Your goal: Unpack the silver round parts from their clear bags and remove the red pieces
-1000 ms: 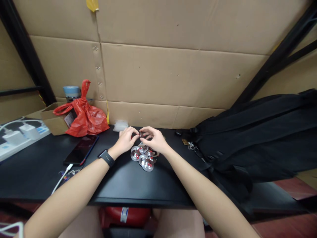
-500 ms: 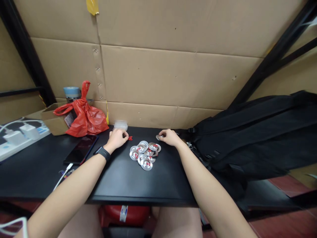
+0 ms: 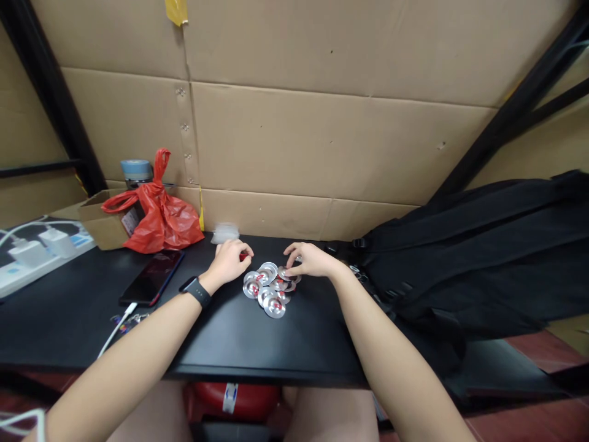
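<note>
Several silver finger cymbals point(image 3: 275, 306) with red cords lie in an overlapping pile on the black table point(image 3: 257, 347). My right hand point(image 3: 307, 260) is over the pile's far right side, its fingers spread, one fingertip at a cymbal point(image 3: 283, 271) there. Under that hand a bit of another silver disc shows, mostly hidden. To the pile's far left is my left hand point(image 3: 229, 261), its thumb and index finger curved but apart. A small red cord point(image 3: 243, 256) shows between them, seemingly on the table.
A clear plastic piece point(image 3: 225, 232) lies behind my left hand. On the left are a red plastic bag point(image 3: 162, 221), a cardboard box point(image 3: 99, 222), a phone point(image 3: 153, 277) and a power strip point(image 3: 46, 258). A black backpack point(image 3: 478, 245) fills the right side. Cardboard point(image 3: 294, 141) walls the back.
My right hand has let go of a cymbal beyond the pile and moved left and nearer, to the pile's edge. My left hand has shifted slightly right, over the red cord, its fingers parting.
</note>
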Available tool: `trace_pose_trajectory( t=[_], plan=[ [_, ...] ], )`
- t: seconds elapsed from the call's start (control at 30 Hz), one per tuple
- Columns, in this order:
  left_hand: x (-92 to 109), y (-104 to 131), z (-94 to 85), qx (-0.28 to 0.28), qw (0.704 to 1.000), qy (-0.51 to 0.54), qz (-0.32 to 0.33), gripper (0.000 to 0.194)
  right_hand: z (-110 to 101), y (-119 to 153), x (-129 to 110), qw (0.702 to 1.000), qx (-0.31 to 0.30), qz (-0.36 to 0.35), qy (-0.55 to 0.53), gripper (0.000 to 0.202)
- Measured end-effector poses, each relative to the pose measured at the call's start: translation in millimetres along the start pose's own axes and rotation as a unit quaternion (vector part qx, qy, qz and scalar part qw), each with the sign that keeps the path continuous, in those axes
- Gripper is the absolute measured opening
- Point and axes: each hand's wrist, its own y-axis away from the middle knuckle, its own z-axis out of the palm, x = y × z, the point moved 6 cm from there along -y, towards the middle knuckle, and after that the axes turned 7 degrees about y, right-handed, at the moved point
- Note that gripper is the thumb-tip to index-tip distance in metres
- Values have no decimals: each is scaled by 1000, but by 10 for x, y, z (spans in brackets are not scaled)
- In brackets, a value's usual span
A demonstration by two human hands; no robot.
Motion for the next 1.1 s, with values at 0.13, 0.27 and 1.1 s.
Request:
trace_pose_trajectory(
  t=[0.13, 0.27, 1.1],
  plan=[
    [81, 24, 10, -8, 1000, 5, 16, 13, -21, 14, -87, 999, -12, -13, 27, 5],
    [185, 40, 0, -17, 998, 34, 46, 14, -61, 6, -156, 998, 42, -50, -9, 11],
    [424, 79, -140, 33, 993, 2, 113, 17, 196, -86, -558, 955, 99, -55, -275, 58]
  ],
)
